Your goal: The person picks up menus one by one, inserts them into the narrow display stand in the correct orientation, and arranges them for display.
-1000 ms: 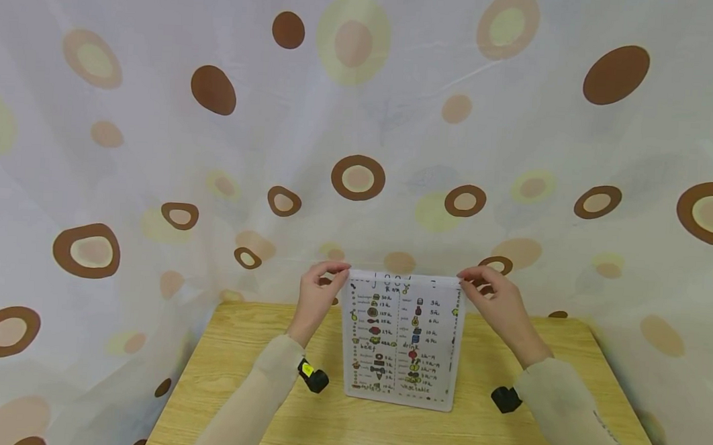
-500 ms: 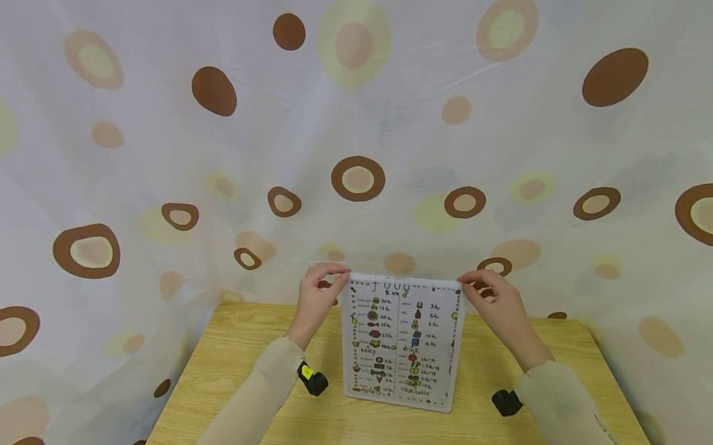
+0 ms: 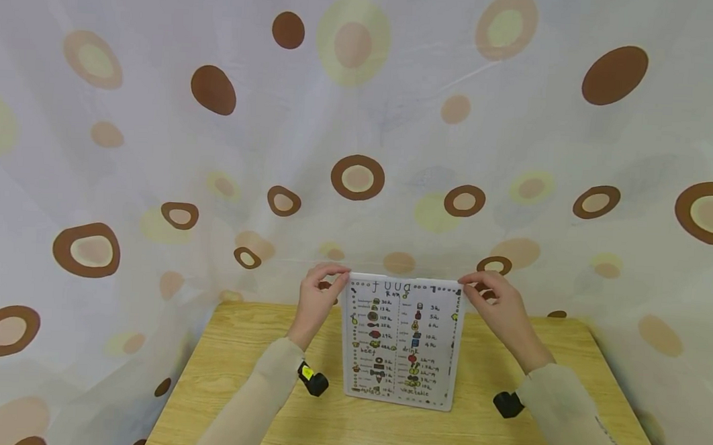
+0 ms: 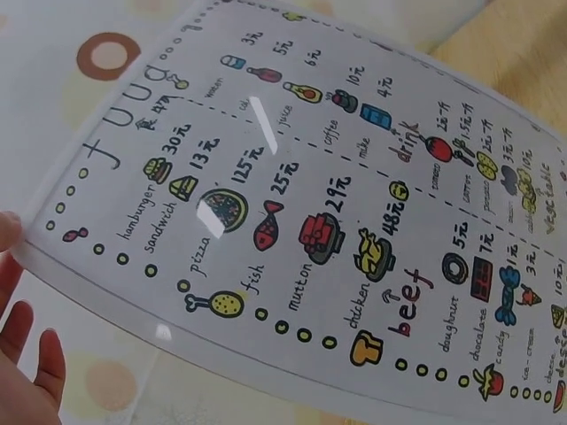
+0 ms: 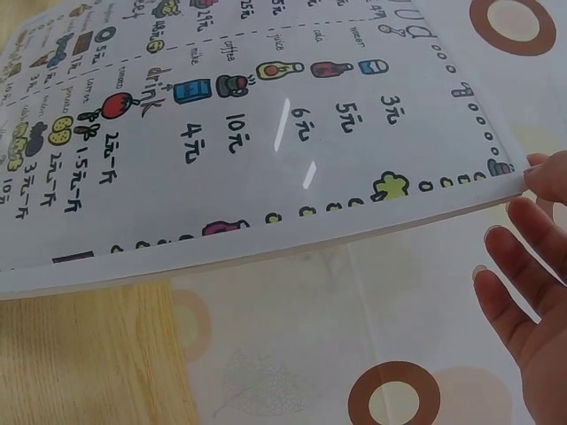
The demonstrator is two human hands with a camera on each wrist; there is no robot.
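A laminated menu card (image 3: 401,339) with coloured food drawings and prices stands tilted on the wooden table (image 3: 235,350), its bottom edge resting on the wood. My left hand (image 3: 319,294) pinches its top left corner; my right hand (image 3: 491,300) pinches its top right corner. The left wrist view shows the printed card (image 4: 301,230) close up, with my left fingertips (image 4: 27,345) at its edge. In the right wrist view the card (image 5: 221,133) has my right fingers (image 5: 523,292) at its corner.
A white curtain (image 3: 362,115) with brown and yellow circles hangs behind and around the table. Black wrist cameras (image 3: 314,380) (image 3: 507,403) sit on both beige-sleeved forearms. Bare wood lies on either side of the card.
The card's top edge has tipped slightly toward me, so more of its heading shows. Both hands stay at the top corners.
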